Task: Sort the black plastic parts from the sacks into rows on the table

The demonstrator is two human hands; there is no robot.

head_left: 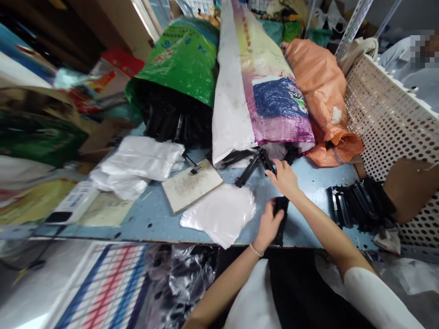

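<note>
Close to the table's front edge, my left hand (268, 225) is closed around a black elongated part (280, 221), which looks like plastic. Farther forward, my right hand (285, 179) pinches another black part (266, 161) at the mouth of the white and purple woven sack (283, 112). One more narrow black piece (247, 172) lies on the table just left of my right hand. To the left of my left hand is a stack of clear plastic bags (219, 214). The exact kind of the black parts cannot be made out.
Black parts fill the green sack (181, 59). A pale board (192, 186) and white plastic bags (140, 157) lie left. Right are an orange sack (320, 87), a row of black parts (360, 203) and a perforated basket (387, 119). Another person (401, 55) is beyond it.
</note>
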